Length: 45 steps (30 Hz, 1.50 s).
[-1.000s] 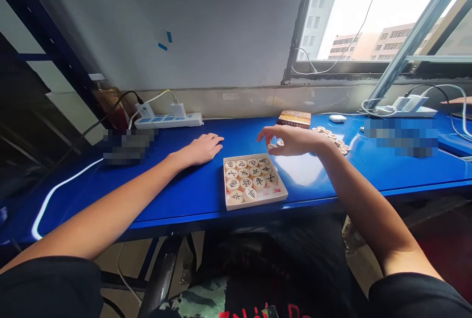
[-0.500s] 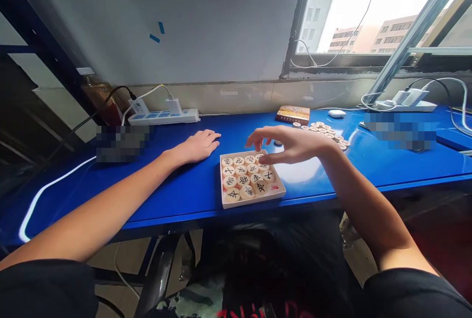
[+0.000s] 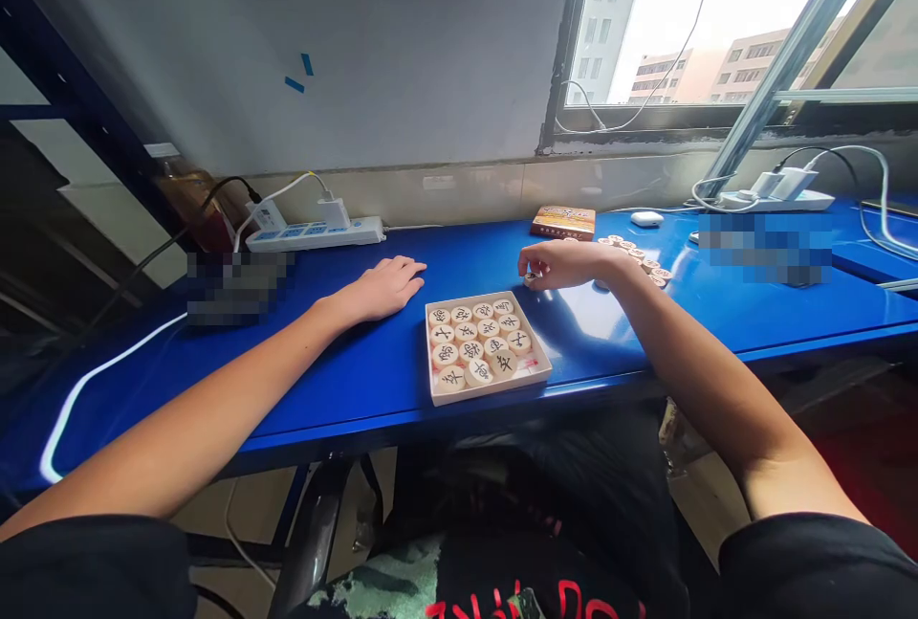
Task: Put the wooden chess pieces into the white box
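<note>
My left hand [image 3: 387,289] rests palm down on the blue desk, fingers stretched out, left of a shallow open box [image 3: 539,372]. Rows of round wooden Chinese chess pieces [image 3: 466,332] with black characters lie in that box; its front right corner shows bare lining. Beyond the box's back right corner, my right hand [image 3: 556,265] reaches down to the desk. Its fingertips are closed around a Chinese chess piece [image 3: 531,276], which is partly covered by them. More chess pieces [image 3: 649,267] lie in a group behind my right wrist, partly hidden.
A brown printed box lid [image 3: 564,221] lies near the wall. To its right is a small white case [image 3: 646,218]. Power strips with plugs and cables stand at the left [image 3: 316,234] and right [image 3: 781,200]. Blurred dark objects lie near both. The blue desk's [image 3: 322,418] front edge runs below the box.
My right hand has moved from above the box's back right corner, away from me, down to the desk, and its fingers have closed on a chess piece. My left hand stays put.
</note>
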Motion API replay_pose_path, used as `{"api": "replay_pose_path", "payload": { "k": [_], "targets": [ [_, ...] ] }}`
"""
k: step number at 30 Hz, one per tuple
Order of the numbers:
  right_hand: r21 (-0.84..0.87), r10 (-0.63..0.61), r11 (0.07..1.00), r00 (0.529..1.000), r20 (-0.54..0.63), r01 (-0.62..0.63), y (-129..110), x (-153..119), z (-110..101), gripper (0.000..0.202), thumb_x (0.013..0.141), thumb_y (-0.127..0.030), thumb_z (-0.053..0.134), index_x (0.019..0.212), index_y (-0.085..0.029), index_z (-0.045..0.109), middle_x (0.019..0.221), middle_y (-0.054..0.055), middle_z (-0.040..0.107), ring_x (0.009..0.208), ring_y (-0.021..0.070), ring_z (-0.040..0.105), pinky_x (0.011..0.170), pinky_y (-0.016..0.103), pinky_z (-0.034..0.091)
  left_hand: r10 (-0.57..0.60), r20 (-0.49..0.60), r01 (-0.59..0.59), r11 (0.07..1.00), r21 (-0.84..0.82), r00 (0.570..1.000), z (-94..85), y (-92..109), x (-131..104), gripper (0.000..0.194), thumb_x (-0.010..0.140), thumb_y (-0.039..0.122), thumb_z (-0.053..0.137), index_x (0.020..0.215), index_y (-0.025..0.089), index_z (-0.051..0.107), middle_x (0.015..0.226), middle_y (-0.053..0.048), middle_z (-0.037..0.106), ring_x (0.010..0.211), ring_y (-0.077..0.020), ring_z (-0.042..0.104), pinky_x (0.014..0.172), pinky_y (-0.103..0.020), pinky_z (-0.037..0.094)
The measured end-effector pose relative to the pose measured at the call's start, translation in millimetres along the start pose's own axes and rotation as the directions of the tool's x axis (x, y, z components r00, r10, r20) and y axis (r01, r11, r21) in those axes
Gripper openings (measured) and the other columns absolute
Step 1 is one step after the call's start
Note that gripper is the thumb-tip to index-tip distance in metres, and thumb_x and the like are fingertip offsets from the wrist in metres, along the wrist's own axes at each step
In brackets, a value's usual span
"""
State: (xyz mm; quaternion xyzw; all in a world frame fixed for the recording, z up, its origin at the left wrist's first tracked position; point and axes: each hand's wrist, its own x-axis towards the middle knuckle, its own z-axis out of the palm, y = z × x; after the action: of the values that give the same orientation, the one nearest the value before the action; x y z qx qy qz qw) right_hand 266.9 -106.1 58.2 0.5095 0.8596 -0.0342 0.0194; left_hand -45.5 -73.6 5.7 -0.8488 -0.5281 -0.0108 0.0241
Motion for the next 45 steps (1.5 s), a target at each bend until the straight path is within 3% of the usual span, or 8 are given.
{"api": "replay_pose_path", "payload": {
  "k": [6, 13, 20, 26, 29, 32, 37, 45],
  "targets": [
    [0.253, -0.373, 0.899, 0.928, 0.013, 0.358, -42.0, -43.8, -21.9, 0.027, 0.077, -0.038, 0.062, 0.096, -0.019, 0.061, 0.089, 0.004, 0.065, 0.074, 0.0138, 0.057, 0.060, 0.023, 0.041, -0.002, 0.010, 0.002, 1.000, -0.016, 1.000, -1.0, 1.9, -2.4, 0.057, 0.095, 0.044, 0.022, 0.142, 0.018, 0.038, 0.144, -0.011, 0.040, 0.129, -0.0284, 0.037, 0.107, -0.043, 0.029],
    [0.289, -0.416, 0.888, 0.893, 0.171, 0.358, -44.0, -43.3, -18.6, 0.043, 0.071, -0.054, 0.067, 0.095, -0.019, 0.059, 0.084, 0.002, 0.063, 0.068, 0.0133, 0.055, 0.056, 0.024, 0.039, 0.008, 0.009, -0.008, 1.000, -0.023, 1.000, -3.1, 4.0, -3.9, 0.057, 0.095, 0.044, 0.023, 0.142, 0.017, 0.039, 0.144, -0.011, 0.040, 0.129, -0.0281, 0.038, 0.108, -0.042, 0.029],
    [0.282, -0.157, 0.946, 0.987, -0.038, 0.162, 2.8, -12.5, -13.8, 0.044, 0.083, -0.056, 0.053, 0.107, -0.020, 0.060, 0.089, 0.005, 0.063, 0.074, 0.0157, 0.056, 0.058, 0.026, 0.040, 0.025, 0.013, -0.024, 0.999, -0.040, 1.000, -8.4, 4.7, -4.1, 0.057, 0.095, 0.046, 0.023, 0.141, 0.017, 0.040, 0.143, -0.010, 0.041, 0.130, -0.0273, 0.037, 0.109, -0.041, 0.027],
    [0.170, -0.057, 0.982, 0.990, -0.129, 0.079, 13.2, 20.8, 2.9, 0.037, 0.085, -0.046, 0.053, 0.108, -0.018, 0.059, 0.088, 0.006, 0.065, 0.070, 0.0152, 0.057, 0.061, 0.026, 0.041, 0.346, 0.102, -0.286, 0.882, -0.374, 0.933, -51.9, 58.7, -51.8, 0.067, 0.094, 0.064, 0.017, 0.150, 0.027, 0.020, 0.154, -0.004, 0.027, 0.139, -0.0259, 0.026, 0.113, -0.042, 0.021],
    [0.112, -0.088, 0.988, 0.980, -0.177, 0.109, 9.8, 36.8, 5.5, 0.034, 0.086, -0.042, 0.051, 0.109, -0.018, 0.061, 0.091, 0.006, 0.067, 0.070, 0.0149, 0.058, 0.061, 0.025, 0.040, 0.479, 0.081, -0.430, 0.840, -0.331, 0.874, -60.5, 85.1, -75.4, 0.098, 0.071, 0.078, 0.054, 0.150, 0.035, 0.014, 0.157, -0.004, 0.017, 0.143, -0.0359, 0.010, 0.114, -0.053, 0.014],
    [-0.006, -0.138, 0.990, 0.978, -0.159, 0.138, 7.3, 54.7, 11.9, 0.033, 0.085, -0.040, 0.053, 0.107, -0.018, 0.064, 0.090, 0.007, 0.067, 0.070, 0.0163, 0.058, 0.061, 0.026, 0.039, 0.455, 0.081, -0.422, 0.868, -0.261, 0.887, -56.4, 91.4, -77.6, 0.104, 0.064, 0.076, 0.064, 0.149, 0.038, 0.017, 0.157, -0.007, 0.013, 0.142, -0.0419, 0.007, 0.111, -0.062, 0.010],
    [-0.052, -0.175, 0.984, 0.951, -0.253, 0.168, 11.7, 68.5, 31.5, 0.033, 0.087, -0.039, 0.050, 0.106, -0.016, 0.065, 0.094, 0.009, 0.065, 0.079, 0.0182, 0.059, 0.067, 0.026, 0.039, 0.437, 0.092, -0.401, 0.877, -0.265, 0.895, -48.3, 78.1, -61.7, 0.101, 0.069, 0.070, 0.064, 0.150, 0.031, 0.017, 0.151, -0.009, 0.029, 0.135, -0.0367, 0.030, 0.111, -0.049, 0.027],
    [-0.006, -0.112, 0.993, 0.963, -0.247, 0.114, 19.9, 56.5, 33.7, 0.037, 0.087, -0.042, 0.052, 0.110, -0.016, 0.065, 0.095, 0.008, 0.064, 0.078, 0.0178, 0.057, 0.068, 0.026, 0.039, 0.339, 0.037, -0.327, 0.926, -0.189, 0.940, -41.1, 76.4, -52.3, 0.097, 0.071, 0.073, 0.058, 0.149, 0.031, 0.020, 0.147, -0.007, 0.036, 0.131, -0.0361, 0.035, 0.108, -0.046, 0.029]
  ]
}}
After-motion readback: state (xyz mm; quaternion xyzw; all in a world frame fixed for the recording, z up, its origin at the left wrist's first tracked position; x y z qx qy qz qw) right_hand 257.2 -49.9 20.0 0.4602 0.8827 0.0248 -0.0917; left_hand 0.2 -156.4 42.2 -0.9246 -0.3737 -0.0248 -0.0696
